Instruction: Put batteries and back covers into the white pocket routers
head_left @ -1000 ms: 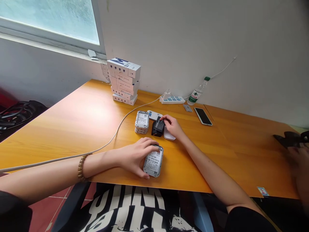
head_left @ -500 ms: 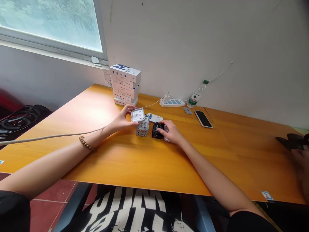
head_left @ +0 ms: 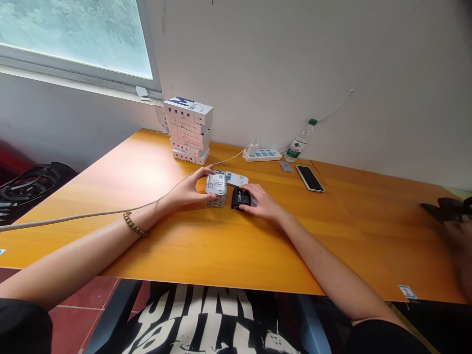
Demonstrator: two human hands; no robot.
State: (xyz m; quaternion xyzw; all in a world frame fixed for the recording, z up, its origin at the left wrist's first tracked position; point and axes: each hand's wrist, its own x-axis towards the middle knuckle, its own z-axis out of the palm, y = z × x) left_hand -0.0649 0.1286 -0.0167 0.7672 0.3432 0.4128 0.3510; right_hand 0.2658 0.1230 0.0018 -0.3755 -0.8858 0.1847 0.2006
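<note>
My left hand [head_left: 192,189] grips the top of a stack of white square devices [head_left: 216,184], thumb at the near edge and fingers at the far edge. The devices lie squarely on one another, labels up. Just to the right, my right hand [head_left: 262,202] has its thumb and fingers round a stack of black batteries [head_left: 241,196]. Something pale shows partly beneath that hand, mostly hidden. Behind the two stacks lies a white item with blue printing [head_left: 238,179].
White boxes [head_left: 189,130] are piled at the back left. Along the wall stand a power strip [head_left: 262,155] and a water bottle [head_left: 298,145]. A phone [head_left: 310,178] and a small grey card [head_left: 285,166] lie to the right. A white cable [head_left: 92,216] crosses my left forearm.
The device in my left hand, earlier raised and tilted over its stack, now sits level on top. My right hand has shifted slightly at the batteries.
</note>
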